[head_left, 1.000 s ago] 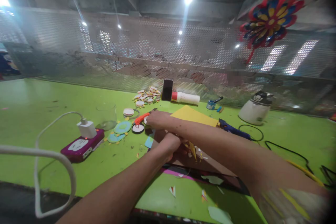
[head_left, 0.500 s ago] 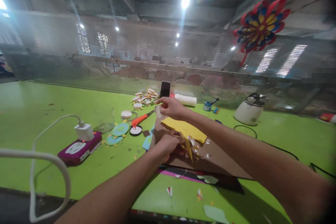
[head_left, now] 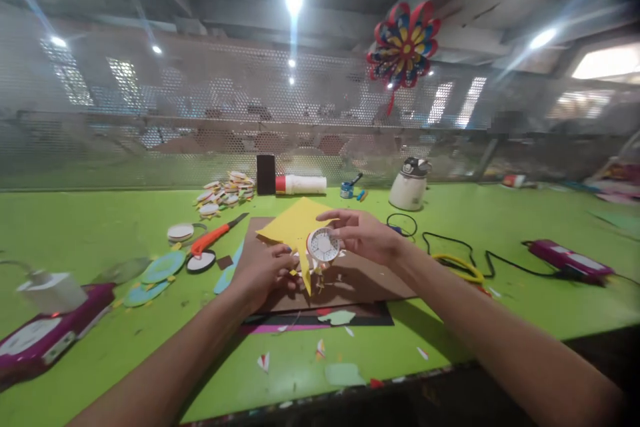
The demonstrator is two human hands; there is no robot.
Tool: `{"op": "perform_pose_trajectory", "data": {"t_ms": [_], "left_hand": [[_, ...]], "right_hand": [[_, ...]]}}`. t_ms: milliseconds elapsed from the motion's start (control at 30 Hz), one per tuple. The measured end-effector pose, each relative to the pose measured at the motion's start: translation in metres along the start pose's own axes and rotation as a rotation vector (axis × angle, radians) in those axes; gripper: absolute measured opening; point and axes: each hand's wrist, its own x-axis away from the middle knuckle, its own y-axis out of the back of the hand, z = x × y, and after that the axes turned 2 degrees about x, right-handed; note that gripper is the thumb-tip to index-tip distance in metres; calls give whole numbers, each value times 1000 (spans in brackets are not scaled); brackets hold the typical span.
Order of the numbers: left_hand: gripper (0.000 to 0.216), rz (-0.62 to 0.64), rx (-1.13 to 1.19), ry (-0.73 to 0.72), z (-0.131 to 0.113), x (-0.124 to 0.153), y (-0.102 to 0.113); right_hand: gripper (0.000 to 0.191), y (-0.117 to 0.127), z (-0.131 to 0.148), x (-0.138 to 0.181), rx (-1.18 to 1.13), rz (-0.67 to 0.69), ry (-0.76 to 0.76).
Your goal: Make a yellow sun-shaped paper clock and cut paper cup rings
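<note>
Between the thumb and fingers of my right hand [head_left: 367, 237] is a small round white disc with a dark line pattern [head_left: 323, 247], held up above the work. My left hand [head_left: 265, 273] rests low on the brown board [head_left: 370, 287], its fingers curled at the near edge of a yellow paper sheet [head_left: 295, 220]. A pointed flap of that sheet hangs down between the hands. Small white and yellow scraps lie around the flap, partly hidden by the disc and fingers.
To the left are an orange-handled cutter [head_left: 213, 238], pale blue rings [head_left: 163, 267] and a purple power strip [head_left: 65, 327]. Behind stand a pile of white discs [head_left: 225, 192], a phone [head_left: 266, 175], a white roll [head_left: 305, 185], a blue jar [head_left: 347, 189] and a kettle [head_left: 410, 185].
My right hand has come back toward me with the disc, which now faces me in front of the yellow sheet. My left hand stays at the sheet. The view has swung right.
</note>
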Motion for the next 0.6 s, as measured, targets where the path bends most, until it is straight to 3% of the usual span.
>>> {"op": "perform_pose_trajectory", "data": {"t_ms": [433,600], "left_hand": [[24,38,21,57,-1,1,1],[26,38,47,66,-2,2,-1]], "right_hand": [[22,24,-30,-1,2,-209,-46],[25,30,-33,1,-15,-236,-55]]}}
